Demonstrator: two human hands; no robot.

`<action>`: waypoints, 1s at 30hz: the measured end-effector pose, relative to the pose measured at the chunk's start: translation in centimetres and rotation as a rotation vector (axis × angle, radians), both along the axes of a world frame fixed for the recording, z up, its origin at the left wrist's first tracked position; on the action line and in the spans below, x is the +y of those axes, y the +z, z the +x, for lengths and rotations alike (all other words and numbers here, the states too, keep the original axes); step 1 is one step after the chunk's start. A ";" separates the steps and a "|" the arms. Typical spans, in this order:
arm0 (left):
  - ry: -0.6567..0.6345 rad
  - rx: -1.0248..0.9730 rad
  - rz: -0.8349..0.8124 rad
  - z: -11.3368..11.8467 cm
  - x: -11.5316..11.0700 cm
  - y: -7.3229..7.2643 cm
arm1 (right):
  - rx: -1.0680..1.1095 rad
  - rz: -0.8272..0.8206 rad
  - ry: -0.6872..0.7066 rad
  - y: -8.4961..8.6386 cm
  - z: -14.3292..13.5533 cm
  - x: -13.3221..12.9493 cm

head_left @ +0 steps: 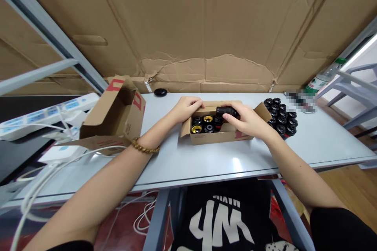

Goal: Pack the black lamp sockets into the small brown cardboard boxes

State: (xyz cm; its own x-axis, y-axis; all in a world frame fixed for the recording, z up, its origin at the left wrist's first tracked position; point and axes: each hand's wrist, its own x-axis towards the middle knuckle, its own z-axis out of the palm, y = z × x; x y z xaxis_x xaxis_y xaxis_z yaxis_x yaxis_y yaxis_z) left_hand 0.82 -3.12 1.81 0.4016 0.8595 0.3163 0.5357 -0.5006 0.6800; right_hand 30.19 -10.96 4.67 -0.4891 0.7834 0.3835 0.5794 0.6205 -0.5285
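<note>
On your worktop (318,147), an open carton (213,138) holds black cylinders (209,128) at its left end. Over it, your right hand (245,118) clasps a black tube (224,111); your left hand (187,108), apart from it, is at the far rim, its grip unclear. Beyond, a round black object (160,92) lies near the cardboard (173,88).

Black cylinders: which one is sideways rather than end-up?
The black cylinder gripped by the right hand, sideways over the open carton. The boxed cylinders and the cluster at right show round ends upward.
</note>
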 end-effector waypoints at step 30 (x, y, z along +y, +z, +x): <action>0.033 0.053 0.026 -0.1 -0.1 0.2 | 0.040 0.021 0.071 0.7 0.0 0.1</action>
State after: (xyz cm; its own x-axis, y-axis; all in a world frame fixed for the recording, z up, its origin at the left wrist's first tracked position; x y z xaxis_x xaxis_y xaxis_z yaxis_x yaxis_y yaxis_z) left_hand 0.74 -3.18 2.02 0.3903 0.8641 0.3178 0.5873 -0.4995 0.6369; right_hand 30.19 -10.84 5.42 -0.5270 0.7388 0.4201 0.5120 0.6705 -0.5370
